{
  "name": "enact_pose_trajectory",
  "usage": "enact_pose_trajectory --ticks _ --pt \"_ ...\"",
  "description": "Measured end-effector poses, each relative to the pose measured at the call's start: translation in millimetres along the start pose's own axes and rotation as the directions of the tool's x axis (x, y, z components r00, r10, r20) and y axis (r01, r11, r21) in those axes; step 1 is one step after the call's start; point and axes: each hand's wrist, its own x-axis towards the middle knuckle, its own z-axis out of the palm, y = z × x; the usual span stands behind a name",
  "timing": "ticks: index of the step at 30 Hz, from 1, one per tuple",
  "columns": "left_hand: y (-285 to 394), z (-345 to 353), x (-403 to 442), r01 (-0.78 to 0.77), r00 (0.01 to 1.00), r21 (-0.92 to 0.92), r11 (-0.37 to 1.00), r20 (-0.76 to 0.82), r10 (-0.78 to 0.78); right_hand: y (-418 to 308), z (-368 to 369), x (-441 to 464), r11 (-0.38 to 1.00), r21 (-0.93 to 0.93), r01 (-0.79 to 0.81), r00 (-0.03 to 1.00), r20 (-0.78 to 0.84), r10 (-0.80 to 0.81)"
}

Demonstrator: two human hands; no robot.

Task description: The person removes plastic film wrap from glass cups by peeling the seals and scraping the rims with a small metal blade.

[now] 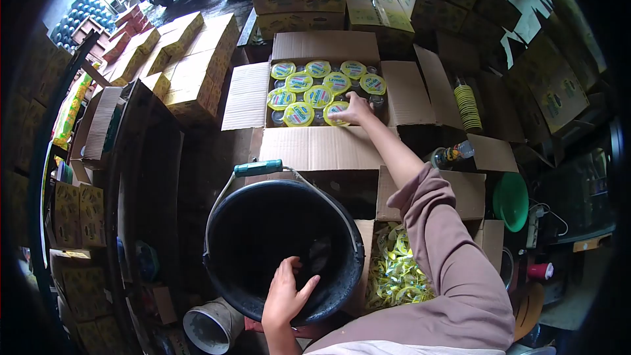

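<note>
A cardboard box with its flaps folded out holds rows of plastic cups with yellow lids printed "Lemon", such as this lidded cup. My right hand reaches into its front right part, thumb and fingers around the rim of a lidded cup. Dark gaps show beside that hand. Over the near side of a black bucket is my left hand, thumb and fingers apart, holding nothing visible. The bucket's inside is dark; a faint glossy shape shows there, too dim to name.
Right of the bucket, an open box holds crumpled yellow-green wrappers. A bottle, stacked yellow cups and a green basin stand at the right. Stacked cartons fill the back left. A grey pail sits front left.
</note>
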Motion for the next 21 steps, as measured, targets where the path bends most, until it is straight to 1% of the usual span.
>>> enact_pose_trajectory --ticks 1,2,3,5,6,7,9,12,16,19,20,21 --pt "0 0 0 -0.002 1.000 0.005 1.000 0.003 0.002 7 1 1 0.999 0.020 0.025 0.999 -0.031 -0.024" --pt "-1 1 0 -0.009 1.000 0.013 1.000 0.006 0.009 7 6 3 1.000 -0.008 -0.002 0.997 -0.081 0.001" --pt "-2 1 0 -0.015 1.000 0.023 1.000 0.010 0.015 -4 -1 -8 0.996 -0.072 -0.045 0.997 -0.059 0.041" --pt "-5 2 0 -0.044 0.999 0.020 0.999 0.016 0.043 -17 4 -9 0.984 -0.149 -0.103 0.991 -0.102 0.088" --pt "-6 3 0 -0.040 0.999 0.027 0.999 0.018 0.040 -24 6 -10 0.973 -0.196 -0.125 0.990 -0.087 0.109" --pt "-7 3 -1 -0.028 0.999 0.033 0.999 0.021 0.027 -27 7 -6 0.971 -0.165 -0.171 0.985 -0.056 0.164" --pt "-7 3 -1 -0.021 1.000 0.030 0.999 0.022 0.021 -33 0 -2 0.964 -0.179 -0.198 0.980 -0.021 0.197" --pt "-4 2 -2 0.009 1.000 0.016 1.000 0.026 -0.009 -37 -12 -9 0.954 -0.243 -0.173 0.984 -0.008 0.176" --pt "-7 2 -1 -0.023 1.000 0.014 1.000 0.014 0.023 -44 -13 -19 0.947 -0.305 -0.101 0.993 -0.085 0.078" --pt "-7 2 -2 -0.032 0.999 0.006 0.999 0.009 0.032 -51 -24 -22 0.941 -0.331 -0.075 0.995 -0.088 0.048" --pt "-7 2 -2 -0.037 0.999 0.004 0.999 0.008 0.037 -48 -21 -15 0.969 -0.245 -0.020 0.995 -0.104 -0.006" --pt "-7 2 -2 -0.040 0.999 0.001 0.999 0.009 0.040 -49 -26 -14 0.968 -0.250 -0.006 0.993 -0.117 -0.024"
